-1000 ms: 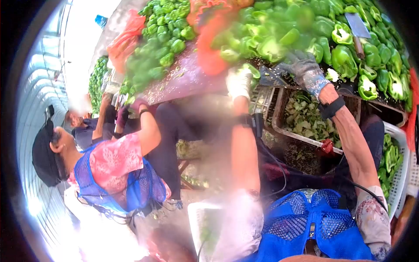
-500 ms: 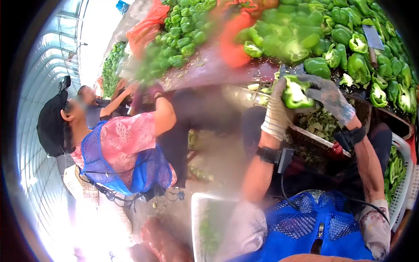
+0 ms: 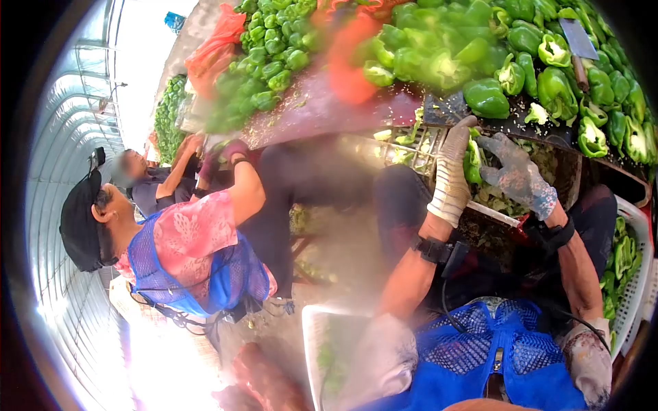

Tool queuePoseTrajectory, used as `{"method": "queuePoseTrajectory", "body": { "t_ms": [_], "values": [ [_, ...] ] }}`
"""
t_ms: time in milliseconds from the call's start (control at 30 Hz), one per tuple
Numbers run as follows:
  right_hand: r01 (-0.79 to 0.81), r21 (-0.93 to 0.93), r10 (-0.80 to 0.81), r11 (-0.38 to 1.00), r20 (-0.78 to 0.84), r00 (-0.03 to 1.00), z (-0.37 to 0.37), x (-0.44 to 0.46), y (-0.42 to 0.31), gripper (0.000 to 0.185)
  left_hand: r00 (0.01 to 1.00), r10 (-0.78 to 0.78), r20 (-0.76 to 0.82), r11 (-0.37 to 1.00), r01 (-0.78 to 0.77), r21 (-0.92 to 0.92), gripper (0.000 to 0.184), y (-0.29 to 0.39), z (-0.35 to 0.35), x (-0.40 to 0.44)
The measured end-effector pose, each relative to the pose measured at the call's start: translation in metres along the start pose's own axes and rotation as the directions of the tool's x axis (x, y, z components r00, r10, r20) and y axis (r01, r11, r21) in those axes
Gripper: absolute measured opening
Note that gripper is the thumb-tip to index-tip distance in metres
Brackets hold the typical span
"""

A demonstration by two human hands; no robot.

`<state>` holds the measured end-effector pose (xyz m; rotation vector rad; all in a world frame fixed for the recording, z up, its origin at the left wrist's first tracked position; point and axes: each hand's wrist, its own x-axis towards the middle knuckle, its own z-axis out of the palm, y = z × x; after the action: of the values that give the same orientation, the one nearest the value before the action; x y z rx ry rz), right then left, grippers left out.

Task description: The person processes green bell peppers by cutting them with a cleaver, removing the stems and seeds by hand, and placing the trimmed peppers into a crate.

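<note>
A cut green bell pepper (image 3: 472, 159) is turned edge-on between my gloved hands, above a tray of pepper scraps. My left hand (image 3: 452, 168), in a white striped glove, is closed around its left side with the thumb sticking up. On the other side my right hand (image 3: 515, 168), in a grey glove, has its fingers spread. Its fingertips are at the pepper's edge; I cannot tell whether they touch it. A cleaver (image 3: 578, 38) with a wooden handle lies on the pepper heap at upper right. Nearest the hands on the table is a whole green pepper (image 3: 486, 98).
Whole and cut peppers (image 3: 558, 89) cover the table's right side, with seeds strewn on its dark surface (image 3: 329, 103). A scrap tray (image 3: 497, 216) sits below my hands. White baskets (image 3: 634, 274) stand at right and below. A person in a blue vest (image 3: 185, 240) works at left.
The pepper has turned from showing its pale cut inside to edge-on. My right hand's fingers have spread and drawn back from it slightly. The camera view has shifted a little.
</note>
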<state>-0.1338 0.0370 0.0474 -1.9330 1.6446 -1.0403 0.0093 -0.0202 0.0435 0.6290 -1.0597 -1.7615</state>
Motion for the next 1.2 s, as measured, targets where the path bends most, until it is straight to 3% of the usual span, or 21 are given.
{"method": "queuePoseTrajectory", "body": {
  "t_ms": [133, 200, 233, 300, 367, 400, 433, 467, 500, 667, 733, 800, 833, 900, 967, 1067, 1133, 1167, 1200],
  "values": [
    [-0.067, 0.133, 0.060, 0.989, 0.054, 0.997, -0.007, -0.001, 0.000, 0.055, 0.988, 0.103, 0.112, 0.979, -0.120, 0.162, 0.040, 0.002, 0.003, 0.001],
    [-0.065, 0.060, 0.063, 0.996, 0.040, 0.997, -0.008, 0.000, -0.010, 0.054, 0.916, 0.312, 0.254, 0.720, -0.402, 0.565, 0.034, 0.004, 0.002, 0.001],
    [-0.087, 0.008, 0.086, 0.996, 0.034, 0.996, -0.011, 0.000, -0.012, 0.054, 0.896, 0.327, 0.299, 0.617, -0.443, 0.650, 0.034, 0.007, 0.000, 0.001],
    [0.004, 0.121, -0.001, 0.993, -0.018, 1.000, 0.000, -0.003, 0.016, 0.047, 0.837, 0.383, 0.390, 0.400, -0.531, 0.747, 0.035, 0.001, -0.005, 0.005],
    [-0.011, 0.122, 0.006, 0.992, 0.042, 0.999, -0.011, -0.006, 0.016, 0.036, 0.974, 0.116, 0.196, 0.754, -0.215, 0.621, 0.048, -0.005, 0.003, 0.005],
    [0.081, 0.177, -0.083, 0.981, 0.001, 0.997, -0.012, -0.012, 0.024, 0.032, 0.993, -0.026, 0.113, 0.867, -0.033, 0.497, 0.057, -0.007, 0.009, 0.002],
    [0.194, 0.231, -0.187, 0.953, -0.051, 0.981, -0.008, -0.014, 0.032, 0.028, 0.981, -0.155, 0.116, 0.968, 0.128, 0.214, 0.062, -0.009, 0.010, 0.003],
    [0.254, 0.225, -0.247, 0.941, -0.062, 0.967, -0.004, -0.015, 0.037, 0.025, 0.953, -0.281, 0.117, 0.953, 0.292, -0.086, 0.067, -0.010, 0.010, 0.004],
    [0.314, 0.218, -0.305, 0.924, -0.072, 0.950, -0.002, -0.014, 0.038, 0.023, 0.951, -0.288, 0.109, 0.950, 0.298, -0.091, 0.067, -0.011, 0.012, 0.002],
    [0.308, 0.186, -0.320, 0.933, 0.039, 0.947, -0.002, -0.019, 0.035, 0.021, 0.942, -0.314, 0.121, 0.946, 0.321, -0.047, 0.067, -0.009, 0.011, -0.001],
    [0.314, 0.184, -0.326, 0.932, 0.036, 0.945, -0.004, -0.023, 0.036, 0.021, 0.964, -0.177, 0.199, 0.898, 0.076, 0.433, 0.066, -0.013, 0.002, 0.003],
    [0.314, 0.179, -0.322, 0.932, 0.020, 0.946, -0.004, -0.026, 0.039, 0.021, 0.959, -0.156, 0.236, 0.809, -0.013, 0.588, 0.064, -0.014, 0.000, 0.002],
    [0.312, 0.173, -0.319, 0.934, 0.012, 0.948, -0.003, -0.028, 0.040, 0.021, 0.959, -0.189, 0.211, 0.839, 0.046, 0.542, 0.063, -0.012, 0.003, 0.000],
    [0.309, 0.164, -0.311, 0.937, -0.014, 0.950, -0.002, -0.028, 0.042, 0.021, 0.965, -0.113, 0.236, 0.814, -0.046, 0.579, 0.052, -0.005, 0.011, -0.002],
    [0.306, 0.150, -0.302, 0.940, -0.050, 0.952, 0.001, -0.028, 0.045, 0.021, 0.929, 0.077, 0.362, 0.633, -0.326, 0.702, 0.047, 0.001, 0.018, -0.005],
    [0.232, -0.044, -0.234, 0.972, -0.057, 0.970, 0.004, -0.024, 0.047, 0.022, 0.778, 0.238, 0.581, 0.196, -0.624, 0.756, 0.048, -0.022, -0.007, 0.010],
    [0.097, -0.294, -0.119, 0.951, -0.058, 0.991, 0.016, -0.020, 0.062, 0.024, 0.930, 0.142, 0.338, 0.501, -0.362, 0.786, 0.047, -0.026, -0.004, 0.007],
    [0.001, -0.415, -0.042, 0.910, -0.088, 0.995, 0.025, -0.021, 0.074, 0.024, 0.971, 0.071, 0.228, 0.680, -0.214, 0.701, 0.046, -0.027, -0.004, 0.006],
    [0.069, -0.518, -0.115, 0.853, -0.057, 0.992, -0.007, -0.021, 0.043, 0.022, 0.993, -0.002, 0.114, 0.822, -0.063, 0.566, 0.047, -0.027, -0.003, 0.005]
  ]
}}
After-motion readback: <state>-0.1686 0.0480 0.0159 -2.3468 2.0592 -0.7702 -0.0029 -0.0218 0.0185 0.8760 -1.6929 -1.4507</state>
